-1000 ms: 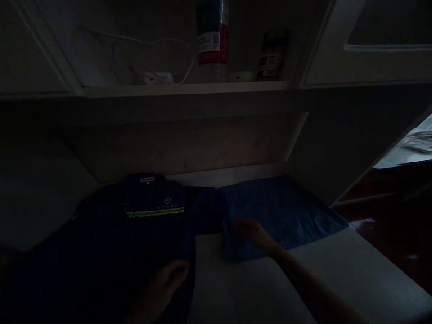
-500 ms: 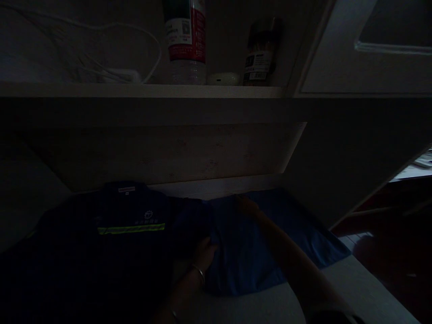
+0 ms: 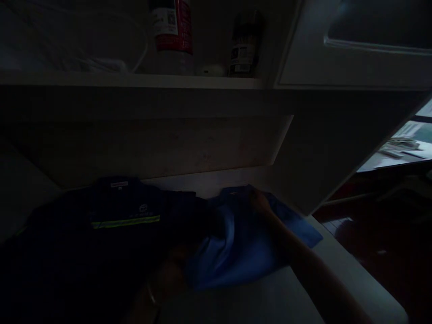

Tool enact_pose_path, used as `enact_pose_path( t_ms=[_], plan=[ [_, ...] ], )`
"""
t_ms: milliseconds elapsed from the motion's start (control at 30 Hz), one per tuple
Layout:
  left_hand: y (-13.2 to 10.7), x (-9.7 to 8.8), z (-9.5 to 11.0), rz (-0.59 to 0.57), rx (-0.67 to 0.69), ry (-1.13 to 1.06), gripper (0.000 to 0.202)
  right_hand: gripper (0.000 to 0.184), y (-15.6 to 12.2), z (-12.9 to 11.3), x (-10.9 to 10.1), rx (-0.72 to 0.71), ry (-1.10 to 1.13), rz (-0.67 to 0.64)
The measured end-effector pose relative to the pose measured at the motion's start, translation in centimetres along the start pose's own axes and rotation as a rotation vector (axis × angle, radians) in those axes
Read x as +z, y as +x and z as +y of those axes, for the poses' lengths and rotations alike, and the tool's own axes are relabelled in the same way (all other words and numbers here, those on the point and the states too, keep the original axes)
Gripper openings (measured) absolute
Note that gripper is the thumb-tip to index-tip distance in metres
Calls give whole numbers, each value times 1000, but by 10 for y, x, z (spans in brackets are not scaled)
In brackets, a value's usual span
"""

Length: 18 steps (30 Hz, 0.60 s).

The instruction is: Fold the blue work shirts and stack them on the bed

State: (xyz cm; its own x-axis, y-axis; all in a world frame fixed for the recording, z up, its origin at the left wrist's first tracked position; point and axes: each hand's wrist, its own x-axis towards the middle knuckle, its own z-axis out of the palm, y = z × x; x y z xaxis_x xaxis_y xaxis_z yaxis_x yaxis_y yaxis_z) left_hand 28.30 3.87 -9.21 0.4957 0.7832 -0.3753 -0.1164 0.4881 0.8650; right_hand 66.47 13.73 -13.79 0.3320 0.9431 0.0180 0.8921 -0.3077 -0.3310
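The scene is very dim. A blue cloth (image 3: 243,243) lies bunched on a pale surface (image 3: 263,301). My right hand (image 3: 259,200) reaches over it and pinches its far edge. My left hand (image 3: 170,274) is at the cloth's near left corner, fingers closed on the fabric, though darkness hides the detail. To the left lies a dark navy shirt (image 3: 111,234) with a yellow-green reflective stripe (image 3: 125,221) and a small white logo.
A shelf (image 3: 135,81) above holds a bottle with a red label (image 3: 172,31), a dark container (image 3: 243,49), a small white object (image 3: 211,69) and a white cable. A cabinet side (image 3: 320,148) rises at the right; beyond it a lit desk.
Both hands have drawn the blue cloth up and leftward, so it has gone from flat to bunched. My right hand moved to the far edge, my left hand slid lower.
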Motion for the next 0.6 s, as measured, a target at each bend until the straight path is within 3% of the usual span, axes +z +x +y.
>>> enact_pose_path(
  t_ms=[133, 267, 300, 400, 500, 600],
  plan=[
    [-36, -18, -10, 7, -56, -61, 39, 48, -22, 44, -11, 84, 4, -8],
    [-39, -15, -40, 149, -360, -69, 58, 39, -36, 54, -6, 129, 8, -34],
    [-36, -12, -50, 199, -366, -8, 60, 35, -38, 51, -4, 141, 17, -27],
    [-22, 2, -74, 303, -208, 291, 60, 32, -38, 34, -2, 157, 93, 0],
    [-14, 22, -80, 131, -101, 606, 36, 36, -42, 19, -14, 117, 258, 5],
    [-26, 30, -65, -105, 41, 771, 18, 44, -71, 29, -42, 96, 427, -10]
  ],
)
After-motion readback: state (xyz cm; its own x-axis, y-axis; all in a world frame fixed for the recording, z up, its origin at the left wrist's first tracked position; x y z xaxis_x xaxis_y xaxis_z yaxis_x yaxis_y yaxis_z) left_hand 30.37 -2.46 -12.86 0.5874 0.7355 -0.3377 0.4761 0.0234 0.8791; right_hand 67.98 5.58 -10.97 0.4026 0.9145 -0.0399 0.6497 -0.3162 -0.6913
